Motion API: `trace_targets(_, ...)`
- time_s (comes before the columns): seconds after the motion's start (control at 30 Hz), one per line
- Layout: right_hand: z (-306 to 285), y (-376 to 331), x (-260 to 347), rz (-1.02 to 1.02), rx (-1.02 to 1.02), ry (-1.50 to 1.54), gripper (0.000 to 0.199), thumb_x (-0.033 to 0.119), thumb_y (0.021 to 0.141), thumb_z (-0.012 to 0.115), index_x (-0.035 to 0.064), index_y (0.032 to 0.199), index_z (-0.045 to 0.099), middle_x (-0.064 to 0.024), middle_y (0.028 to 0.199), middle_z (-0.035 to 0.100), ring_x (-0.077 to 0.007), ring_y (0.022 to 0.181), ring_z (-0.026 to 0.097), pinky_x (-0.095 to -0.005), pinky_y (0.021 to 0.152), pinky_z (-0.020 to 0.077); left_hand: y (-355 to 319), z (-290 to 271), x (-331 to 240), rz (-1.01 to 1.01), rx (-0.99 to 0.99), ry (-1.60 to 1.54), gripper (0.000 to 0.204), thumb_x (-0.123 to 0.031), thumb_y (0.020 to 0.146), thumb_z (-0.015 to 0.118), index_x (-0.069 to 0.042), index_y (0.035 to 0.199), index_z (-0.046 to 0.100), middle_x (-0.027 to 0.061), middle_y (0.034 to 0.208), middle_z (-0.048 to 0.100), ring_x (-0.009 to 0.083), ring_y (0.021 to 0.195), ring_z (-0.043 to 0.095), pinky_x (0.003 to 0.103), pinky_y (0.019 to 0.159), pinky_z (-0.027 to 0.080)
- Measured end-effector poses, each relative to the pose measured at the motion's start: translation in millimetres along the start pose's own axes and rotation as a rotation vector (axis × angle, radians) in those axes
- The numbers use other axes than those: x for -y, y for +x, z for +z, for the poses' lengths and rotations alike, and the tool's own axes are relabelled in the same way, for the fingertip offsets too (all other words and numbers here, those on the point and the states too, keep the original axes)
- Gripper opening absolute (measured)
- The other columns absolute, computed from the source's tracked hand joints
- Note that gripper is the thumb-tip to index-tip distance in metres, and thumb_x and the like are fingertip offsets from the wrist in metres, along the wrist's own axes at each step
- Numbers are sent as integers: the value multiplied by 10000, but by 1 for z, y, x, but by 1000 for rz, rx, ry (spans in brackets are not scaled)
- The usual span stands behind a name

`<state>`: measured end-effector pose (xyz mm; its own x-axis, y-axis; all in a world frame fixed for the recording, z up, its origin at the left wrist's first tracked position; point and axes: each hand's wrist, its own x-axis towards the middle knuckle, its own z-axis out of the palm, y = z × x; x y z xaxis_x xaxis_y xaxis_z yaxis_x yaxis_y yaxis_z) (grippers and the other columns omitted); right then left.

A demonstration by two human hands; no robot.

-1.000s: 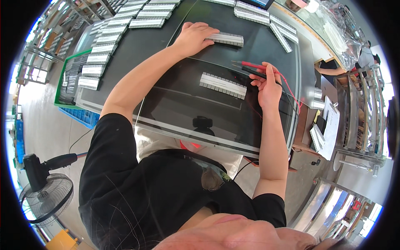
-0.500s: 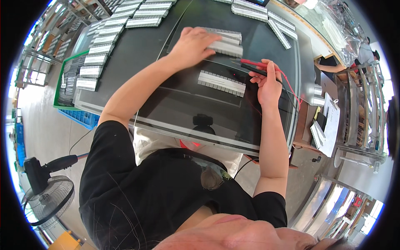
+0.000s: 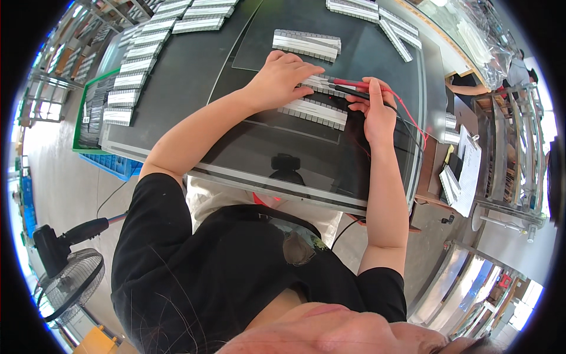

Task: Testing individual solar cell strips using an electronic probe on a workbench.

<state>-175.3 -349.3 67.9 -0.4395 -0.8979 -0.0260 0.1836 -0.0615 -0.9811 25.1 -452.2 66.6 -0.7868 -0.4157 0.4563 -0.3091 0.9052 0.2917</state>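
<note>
My left hand (image 3: 279, 81) is closed at the left end of a segmented grey-and-white strip (image 3: 319, 84), its thumb and forefinger along the edges. My right hand (image 3: 378, 110) holds two test probes side by side, a red probe (image 3: 350, 82) above a black probe (image 3: 349, 91). Their tips point left over that strip's right part; whether they touch it I cannot tell. Just nearer to me lies a similar strip (image 3: 315, 114), partly beneath my left hand's fingers. Beyond the hand, more strips (image 3: 306, 45) lie close together on the dark glass tabletop (image 3: 236, 141).
Rows of similar strips (image 3: 141, 65) line the table's left side, beside a green crate (image 3: 76, 135) on a blue one. Several more strips (image 3: 395, 40) lie at the far right. Red and black leads (image 3: 407, 110) trail from the probes. A fan (image 3: 71, 283) stands at the lower left.
My left hand has come nearer, bringing a strip away from the far group to beside the near one. The probes in my right hand have shifted slightly so their tips are over that strip.
</note>
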Motion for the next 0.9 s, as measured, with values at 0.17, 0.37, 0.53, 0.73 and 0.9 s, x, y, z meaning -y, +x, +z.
trace_targets(0.17, 2, 0, 1, -6, -5, 31, 276, 253, 913, 482, -6, 1000, 522, -127, 867, 586, -199, 666, 627, -249, 536, 509, -1, 0, 2, -12, 17, 9, 405, -200, 750, 650, -142, 1136, 541, 35, 945, 587, 192, 966, 509, 364, 926, 302)
trace_targets(0.37, -4, 0, 3, -41, -45, 121, 268, 257, 919, 465, -1, 974, 513, -120, 837, 579, -200, 621, 621, -261, 509, 509, -3, -19, -7, -95, 125, -70, 388, -203, 760, 636, -140, 1130, 542, 39, 949, 585, 199, 964, 511, 368, 938, 297)
trace_targets(0.53, -5, 3, 2, -39, -32, 197, 269, 260, 921, 459, 1, 972, 510, -116, 809, 569, -215, 596, 621, -263, 487, 509, -29, -23, -24, -21, 166, -66, 414, -198, 749, 645, -125, 1140, 530, 16, 1050, 580, 207, 1009, 496, 377, 951, 294)
trace_targets(0.73, -5, 2, 1, -20, -35, 158, 273, 260, 922, 459, -1, 980, 514, -122, 810, 569, -216, 602, 622, -261, 486, 509, -8, -22, 2, -21, 3, 44, 398, -259, 762, 625, -139, 1129, 532, 4, 1122, 558, 208, 1062, 469, 384, 909, 311)
trace_targets(0.9, -3, 2, 1, -7, -4, 159, 275, 260, 921, 460, -1, 985, 515, -122, 818, 570, -214, 610, 623, -257, 485, 505, 11, -11, 58, -91, -64, 261, 420, -260, 789, 616, -163, 1182, 504, 10, 1209, 511, 212, 1168, 417, 382, 947, 298)
